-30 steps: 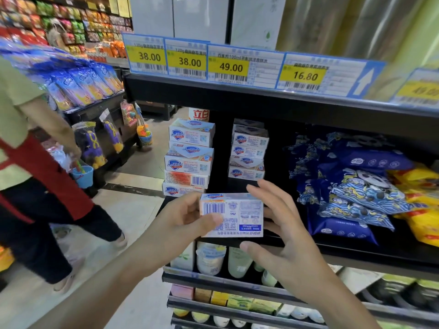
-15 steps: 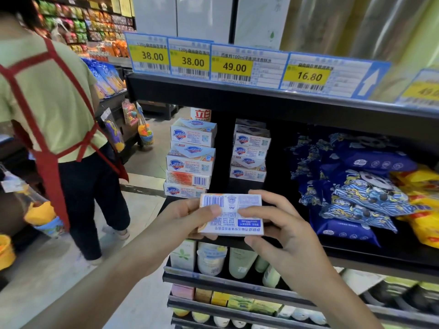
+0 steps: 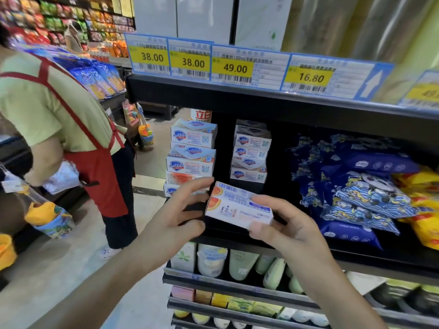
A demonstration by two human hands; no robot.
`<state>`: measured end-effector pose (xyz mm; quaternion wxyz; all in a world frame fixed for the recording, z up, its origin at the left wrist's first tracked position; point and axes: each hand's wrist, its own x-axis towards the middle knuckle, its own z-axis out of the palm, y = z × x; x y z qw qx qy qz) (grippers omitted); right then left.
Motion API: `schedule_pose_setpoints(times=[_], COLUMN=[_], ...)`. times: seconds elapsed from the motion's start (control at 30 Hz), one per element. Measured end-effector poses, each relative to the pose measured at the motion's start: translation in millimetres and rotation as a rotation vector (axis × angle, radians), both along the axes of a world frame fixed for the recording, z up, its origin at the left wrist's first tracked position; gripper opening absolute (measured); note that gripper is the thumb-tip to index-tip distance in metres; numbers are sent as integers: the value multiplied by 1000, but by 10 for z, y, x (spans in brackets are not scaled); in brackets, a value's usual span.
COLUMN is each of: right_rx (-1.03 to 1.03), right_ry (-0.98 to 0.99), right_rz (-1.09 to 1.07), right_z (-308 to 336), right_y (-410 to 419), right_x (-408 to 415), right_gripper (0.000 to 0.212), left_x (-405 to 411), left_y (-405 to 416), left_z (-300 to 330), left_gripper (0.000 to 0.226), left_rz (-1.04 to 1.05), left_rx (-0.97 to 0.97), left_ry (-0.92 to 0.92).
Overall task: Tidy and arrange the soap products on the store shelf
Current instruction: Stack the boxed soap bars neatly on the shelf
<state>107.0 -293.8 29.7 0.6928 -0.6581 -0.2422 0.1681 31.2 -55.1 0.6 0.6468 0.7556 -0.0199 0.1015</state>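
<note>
I hold a white soap box (image 3: 237, 206) with grapefruit pictures and a barcode in front of the black shelf (image 3: 384, 251). My right hand (image 3: 288, 227) grips its right end between thumb and fingers. My left hand (image 3: 175, 219) has its fingers spread at the box's left end, fingertips touching it. The box is tilted, left end up. Behind it stand two stacks of Safeguard soap boxes: a taller left stack (image 3: 192, 157) at the shelf's left end and a shorter right stack (image 3: 250, 154) deeper in.
Blue and yellow wipe packs (image 3: 363, 186) fill the shelf's right half. Price tags (image 3: 234, 67) line the shelf above. Lower shelves carry tubes (image 3: 240, 264) and small boxes. A person in a red apron (image 3: 71, 129) stands close on the left in the aisle.
I have turned the soap box so its grapefruit face shows and its left end tips up. My left hand has loosened to fingertips. The person in the apron stepped slightly nearer.
</note>
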Motion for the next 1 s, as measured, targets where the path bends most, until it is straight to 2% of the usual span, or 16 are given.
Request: schedule_pose_setpoints(times=[0.13,0.2,0.43,0.6,0.77,0.9,1.0], right_rx=[62,85,100,-16,-114,-123,-148], right_ry=[140,208,360,350,259,80,-169], right_rz=[-9,-2,90,73,-16,-89,-118], right_z=[46,50,44,49,26,-27,-93], right_y=[27,23,38,47,77,102,72], right_x=[15,26,32,40,25,-8,-8], right_gripper=[42,44,41,42,41,44,64], left_x=[-48,1,66,63,51,53,62], left_y=[-78,-99,-110,-132,-180,-206,-211], left_z=[37,58,55,52,45,59,83], left_gripper=[82,80,58,40,35,38,42], left_rz=[74,86,87,89,128,166,180], left_rx=[299,325,208,152,119,52,1], left_ry=[-169,-196,-156,-117,-90,-40,-18])
